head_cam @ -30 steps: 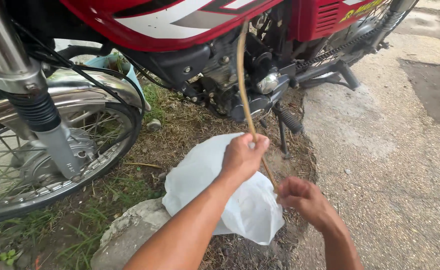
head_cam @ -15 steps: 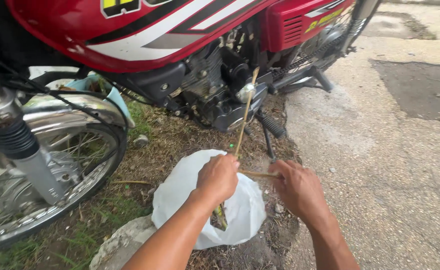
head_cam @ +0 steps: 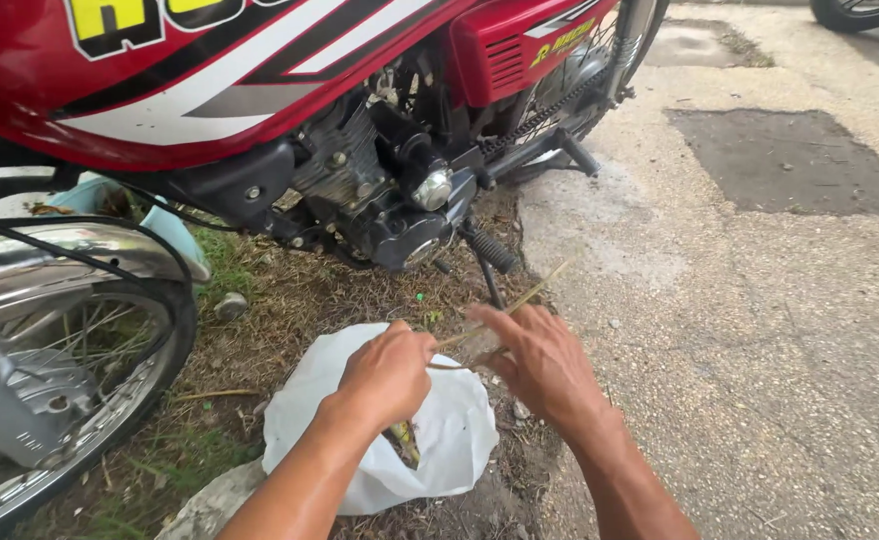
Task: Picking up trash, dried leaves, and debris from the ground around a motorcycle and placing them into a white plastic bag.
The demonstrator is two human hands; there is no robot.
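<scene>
My left hand point(head_cam: 388, 375) is closed around a thin yellowish stalk point(head_cam: 520, 298) whose free end slants up to the right toward the footpeg. Its lower end pokes into the mouth of a white plastic bag point(head_cam: 450, 430) lying on the ground under my hand. My right hand point(head_cam: 540, 365) hovers just right of the left one with fingers spread, touching the stalk near its middle. A red motorcycle point(head_cam: 260, 90) stands right behind the bag, engine point(head_cam: 400, 200) facing me.
The motorcycle's front wheel point(head_cam: 50, 400) and chrome fender fill the left. A black footpeg point(head_cam: 488, 250) juts out above the bag. Dry grass and dirt lie under the bike, a grey stone point(head_cam: 210, 505) sits at the bottom, and concrete paving point(head_cam: 760, 300) spreads right.
The stalk has come down from standing upright beside the engine to a low slant, its lower end pushed into the bag. My right hand has opened and moved closer to the left.
</scene>
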